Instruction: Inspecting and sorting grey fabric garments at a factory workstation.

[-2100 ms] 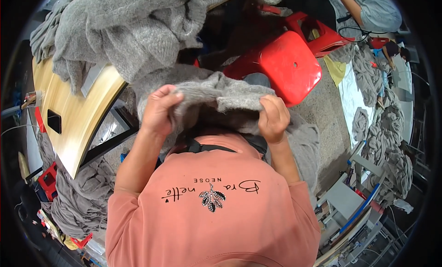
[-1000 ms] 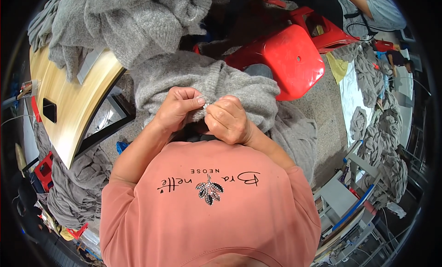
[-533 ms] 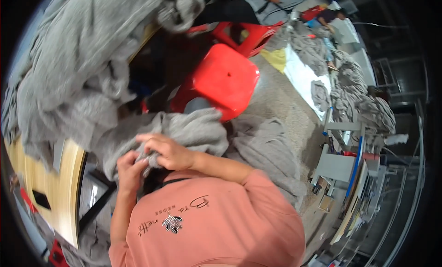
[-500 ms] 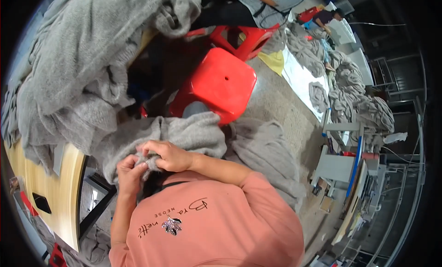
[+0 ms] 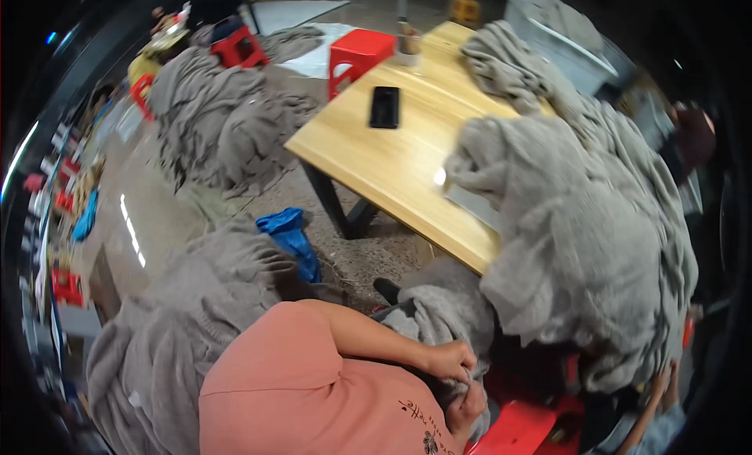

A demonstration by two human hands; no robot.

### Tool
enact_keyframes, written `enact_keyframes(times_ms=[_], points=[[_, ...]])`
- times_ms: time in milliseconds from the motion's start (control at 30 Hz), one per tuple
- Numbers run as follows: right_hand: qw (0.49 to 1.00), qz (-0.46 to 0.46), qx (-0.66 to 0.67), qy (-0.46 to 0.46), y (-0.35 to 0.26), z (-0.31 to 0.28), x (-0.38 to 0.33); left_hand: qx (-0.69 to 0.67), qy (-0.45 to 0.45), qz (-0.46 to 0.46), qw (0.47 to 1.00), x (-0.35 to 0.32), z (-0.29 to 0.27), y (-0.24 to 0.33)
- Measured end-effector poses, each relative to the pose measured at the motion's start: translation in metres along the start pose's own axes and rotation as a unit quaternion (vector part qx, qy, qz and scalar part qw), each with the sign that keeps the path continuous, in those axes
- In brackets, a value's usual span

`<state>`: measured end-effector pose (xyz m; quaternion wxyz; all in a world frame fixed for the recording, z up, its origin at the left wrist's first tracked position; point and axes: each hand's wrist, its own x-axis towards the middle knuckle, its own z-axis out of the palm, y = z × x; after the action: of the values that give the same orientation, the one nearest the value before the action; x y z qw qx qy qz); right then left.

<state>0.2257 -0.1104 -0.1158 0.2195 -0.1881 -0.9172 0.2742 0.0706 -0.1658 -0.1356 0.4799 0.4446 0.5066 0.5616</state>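
Note:
A soft grey knit cloth (image 5: 450, 302) lies bunched across my lap, just below the near corner of the wooden table. My left hand (image 5: 451, 360) is closed, its fingers pinching a fold of that cloth. Directly below it, close to the picture's lower edge, my right hand (image 5: 468, 408) is also closed on the cloth. The two hands are close together, with a small gathered piece between them. What lies inside the fingers is partly hidden.
The wooden table (image 5: 352, 157) bears a black phone (image 5: 385, 108) and a large grey knit heap (image 5: 587, 228) overhanging its edge. Red stools (image 5: 517, 430) stand nearby. More knit piles (image 5: 227, 126) and a blue bag (image 5: 291, 239) lie on the floor. Another person's hands (image 5: 662, 388) are at right.
The view has swung far to the left, bringing the table and floor piles into the middle. Both hands stay together on the grey knit cloth and now appear lower right.

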Motion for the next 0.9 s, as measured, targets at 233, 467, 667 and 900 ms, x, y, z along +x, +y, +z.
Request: enact_keyframes(times_ms=[233, 467, 667, 900], points=[[0.998, -0.007, -0.027, -0.057, -0.008, 0.025, 0.024, -0.176, 0.072, -0.137, 0.972, -0.017, -0.023, 0.000], [0.991, -0.103, -0.061, 0.051, -0.006, 0.042, 0.032, -0.261, 0.092, -0.208, 0.938, -0.011, -0.031, -0.012], [0.992, -0.104, -0.062, 0.045, -0.002, 0.036, 0.028, -0.294, 0.008, -0.209, 0.933, -0.009, -0.039, -0.008], [0.996, -0.061, 0.018, 0.059, -0.012, 0.032, 0.034, -0.256, -0.010, -0.225, 0.940, -0.007, -0.037, -0.002]])
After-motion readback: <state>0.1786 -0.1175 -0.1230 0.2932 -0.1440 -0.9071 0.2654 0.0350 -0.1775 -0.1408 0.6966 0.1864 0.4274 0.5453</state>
